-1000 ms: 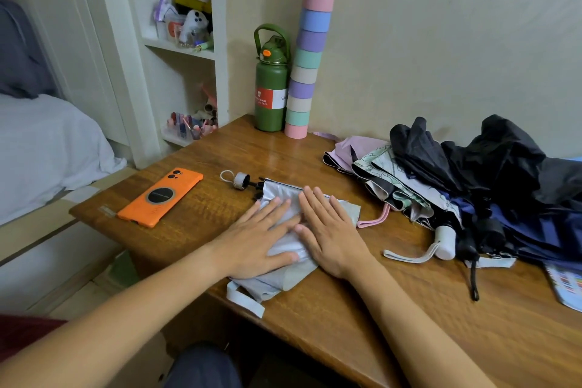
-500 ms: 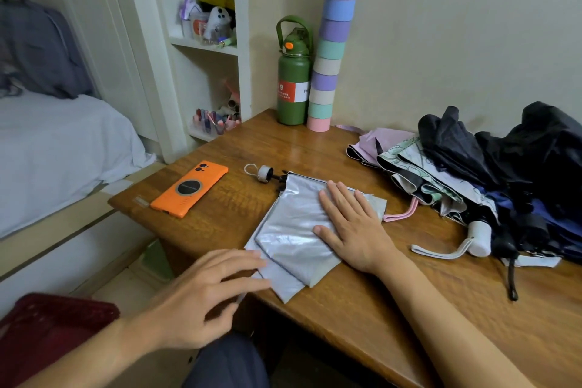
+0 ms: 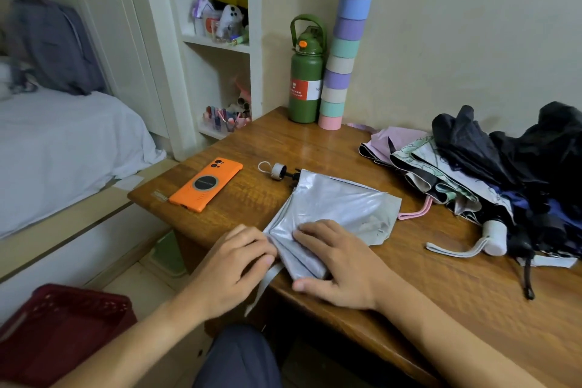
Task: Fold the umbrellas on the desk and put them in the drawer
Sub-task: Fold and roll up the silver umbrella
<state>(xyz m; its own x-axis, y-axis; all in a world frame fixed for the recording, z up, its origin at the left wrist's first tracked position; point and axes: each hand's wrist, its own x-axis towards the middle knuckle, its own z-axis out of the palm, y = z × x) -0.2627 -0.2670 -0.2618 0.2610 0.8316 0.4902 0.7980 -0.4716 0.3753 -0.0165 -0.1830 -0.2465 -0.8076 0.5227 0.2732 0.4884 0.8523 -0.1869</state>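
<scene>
A silver-grey umbrella lies flattened on the wooden desk, its small handle with a loop pointing away from me. My right hand lies on the canopy's near end, fingers curled over the gathered fabric. My left hand pinches the canopy's left edge at the desk's front edge. A grey strap hangs down from there. A pile of unfolded umbrellas, black, navy, pink and patterned, covers the desk's right side. No drawer is in view.
An orange phone lies at the desk's left. A green bottle and a tall stack of pastel cups stand at the back by the wall. A dark red basket sits on the floor at lower left, beside a bed.
My left hand came back up from below the desk edge to the umbrella's left edge. My right hand slid toward me, from flat on the canopy to gathering its near end.
</scene>
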